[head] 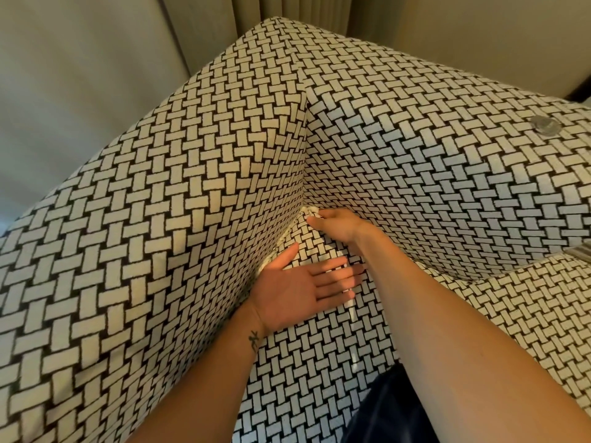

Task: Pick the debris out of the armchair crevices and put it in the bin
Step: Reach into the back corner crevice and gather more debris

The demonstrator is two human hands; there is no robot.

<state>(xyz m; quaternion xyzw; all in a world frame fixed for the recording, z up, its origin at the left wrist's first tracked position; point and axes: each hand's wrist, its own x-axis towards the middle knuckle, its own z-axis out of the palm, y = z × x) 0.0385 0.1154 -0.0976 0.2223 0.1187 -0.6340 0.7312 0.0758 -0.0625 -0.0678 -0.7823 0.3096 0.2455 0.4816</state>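
The armchair (192, 187) is covered in black-and-white basket-weave fabric and fills the view. My left hand (297, 286) lies flat, fingers straight, pressing the seat cushion down beside the crevice along the left arm. My right hand (335, 225) reaches into the back corner where arm, backrest and seat meet, its fingers curled and pinching a small white piece of debris (311, 212) at the crevice. A thin white stick-like piece (351, 311) lies on the seat cushion below my left fingers. No bin is in view.
A round silvery coin-like disc (545, 125) rests on the backrest's top at the right. Beige curtains (287, 8) hang behind the chair and a pale wall (80, 75) stands at the left. Dark clothing (387, 410) shows at the bottom.
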